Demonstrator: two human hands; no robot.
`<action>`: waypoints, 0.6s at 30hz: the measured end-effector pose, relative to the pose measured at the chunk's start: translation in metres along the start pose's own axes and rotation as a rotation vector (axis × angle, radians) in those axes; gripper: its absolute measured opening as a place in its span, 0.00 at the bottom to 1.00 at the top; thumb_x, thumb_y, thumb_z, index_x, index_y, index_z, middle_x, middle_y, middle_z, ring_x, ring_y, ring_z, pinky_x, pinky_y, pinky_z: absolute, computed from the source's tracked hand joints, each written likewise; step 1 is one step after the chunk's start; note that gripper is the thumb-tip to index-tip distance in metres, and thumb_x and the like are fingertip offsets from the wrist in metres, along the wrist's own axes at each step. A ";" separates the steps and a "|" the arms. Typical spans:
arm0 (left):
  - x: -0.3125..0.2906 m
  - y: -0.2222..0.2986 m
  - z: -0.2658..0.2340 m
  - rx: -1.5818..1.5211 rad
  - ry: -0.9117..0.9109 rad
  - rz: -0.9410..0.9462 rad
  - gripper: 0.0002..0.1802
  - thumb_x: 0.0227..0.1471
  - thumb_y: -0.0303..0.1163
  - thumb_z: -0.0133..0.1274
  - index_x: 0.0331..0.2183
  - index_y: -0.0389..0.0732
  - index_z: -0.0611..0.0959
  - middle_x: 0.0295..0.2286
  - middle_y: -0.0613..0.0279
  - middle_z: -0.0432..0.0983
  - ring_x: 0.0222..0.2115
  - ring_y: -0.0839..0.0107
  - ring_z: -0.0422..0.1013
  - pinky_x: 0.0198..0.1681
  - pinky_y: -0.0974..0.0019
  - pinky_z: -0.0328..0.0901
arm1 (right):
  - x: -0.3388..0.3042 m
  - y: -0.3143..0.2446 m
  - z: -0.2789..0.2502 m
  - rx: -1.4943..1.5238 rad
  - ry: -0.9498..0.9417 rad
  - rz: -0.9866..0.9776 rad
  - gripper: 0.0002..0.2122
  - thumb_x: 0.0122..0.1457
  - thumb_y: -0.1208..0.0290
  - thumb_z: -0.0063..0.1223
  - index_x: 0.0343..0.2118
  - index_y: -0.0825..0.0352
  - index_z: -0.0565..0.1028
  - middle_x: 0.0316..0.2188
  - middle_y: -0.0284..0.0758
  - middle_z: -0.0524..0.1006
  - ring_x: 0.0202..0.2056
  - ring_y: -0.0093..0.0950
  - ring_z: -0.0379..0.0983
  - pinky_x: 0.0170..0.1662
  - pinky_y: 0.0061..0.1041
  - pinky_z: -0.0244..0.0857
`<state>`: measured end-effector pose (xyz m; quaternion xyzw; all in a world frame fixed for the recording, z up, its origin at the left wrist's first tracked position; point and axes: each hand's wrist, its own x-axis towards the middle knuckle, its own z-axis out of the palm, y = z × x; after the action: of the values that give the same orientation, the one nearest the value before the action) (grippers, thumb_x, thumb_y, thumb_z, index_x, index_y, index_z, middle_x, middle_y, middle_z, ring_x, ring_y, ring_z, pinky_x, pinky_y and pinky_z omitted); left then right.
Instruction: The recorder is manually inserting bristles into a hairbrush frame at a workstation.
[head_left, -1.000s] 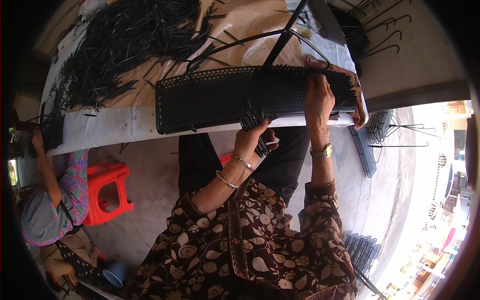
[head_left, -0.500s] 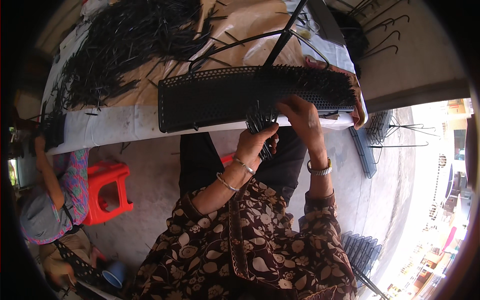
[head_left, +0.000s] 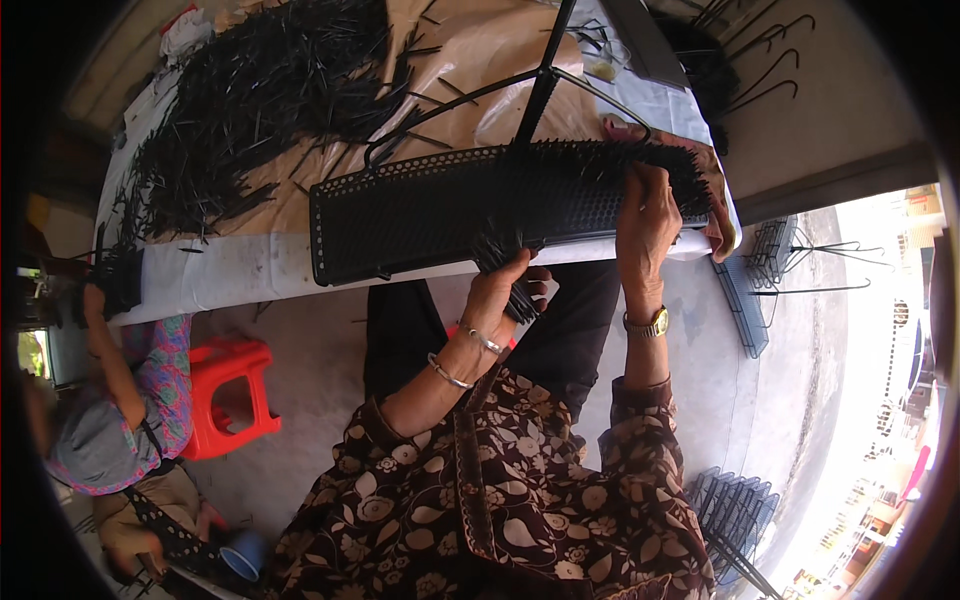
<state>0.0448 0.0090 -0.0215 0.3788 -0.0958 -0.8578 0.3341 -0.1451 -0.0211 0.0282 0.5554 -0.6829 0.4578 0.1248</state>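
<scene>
A long black perforated panel [head_left: 400,212] rests along the table's near edge, a wire handle frame [head_left: 470,92] rising behind it. Thin black strips [head_left: 590,160] stand in its holes over the far right part, while the left part shows bare holes. My left hand [head_left: 497,293] is closed around a bundle of loose black strips [head_left: 500,255], just at the panel's near edge. At the right end, my right hand [head_left: 648,220] has its fingers pinched together against the standing strips; whatever lies between the fingertips is too small and dark to make out.
A big heap of black strips [head_left: 270,110] covers the table's left side on brown paper [head_left: 490,40]. A person [head_left: 105,430] works at the left near a red stool [head_left: 228,400] and a blue cup [head_left: 243,556]. Wire racks [head_left: 735,510] stand on the floor at right.
My right hand has moved right and farther away, from beside the bundle to the panel's right end. My left hand keeps the bundle, shifted slightly.
</scene>
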 end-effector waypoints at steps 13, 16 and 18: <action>0.000 0.000 0.014 0.032 0.087 0.004 0.12 0.56 0.38 0.51 0.37 0.40 0.78 0.28 0.61 0.75 0.27 0.74 0.70 0.27 0.69 0.67 | -0.004 0.006 0.005 0.114 -0.154 0.027 0.04 0.54 0.78 0.54 0.33 0.65 0.75 0.25 0.40 0.75 0.26 0.34 0.74 0.31 0.28 0.67; 0.001 -0.001 0.011 0.027 0.073 0.003 0.10 0.54 0.37 0.55 0.35 0.41 0.78 0.26 0.61 0.76 0.26 0.75 0.71 0.26 0.70 0.66 | -0.006 0.009 0.011 -0.006 -0.175 -0.059 0.05 0.52 0.74 0.57 0.33 0.62 0.76 0.30 0.36 0.74 0.29 0.33 0.73 0.30 0.29 0.67; -0.002 -0.001 0.012 0.015 0.073 0.009 0.10 0.51 0.36 0.58 0.34 0.41 0.78 0.25 0.61 0.77 0.25 0.75 0.72 0.24 0.70 0.66 | -0.005 0.009 0.011 -0.064 -0.182 -0.062 0.05 0.52 0.73 0.58 0.33 0.61 0.77 0.32 0.35 0.72 0.30 0.33 0.73 0.30 0.29 0.66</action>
<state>0.0363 0.0101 -0.0124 0.4117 -0.0920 -0.8411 0.3385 -0.1474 -0.0266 0.0146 0.6114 -0.6880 0.3795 0.0942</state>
